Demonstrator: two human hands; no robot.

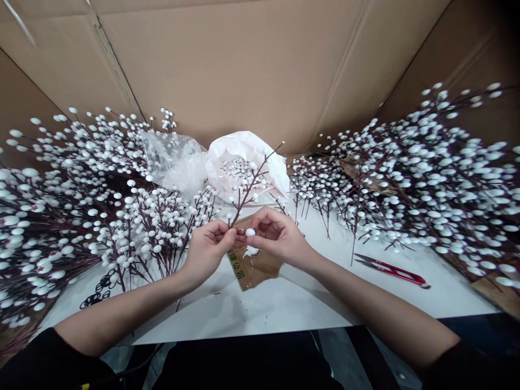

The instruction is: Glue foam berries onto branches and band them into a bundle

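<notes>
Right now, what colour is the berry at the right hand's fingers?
The berry is plain white; the head view, the only one, shows it.

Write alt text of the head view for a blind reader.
The left hand holds a dark twig while the right hand pinches a white berry near it. Berry branches crowd both sides of the white table; red snips lie at right.

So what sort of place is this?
Probably a little craft workspace: a white table with cardboard walls around it, bunches of white-berried stems on both sides, and red-handled snips lying on the right.
</notes>
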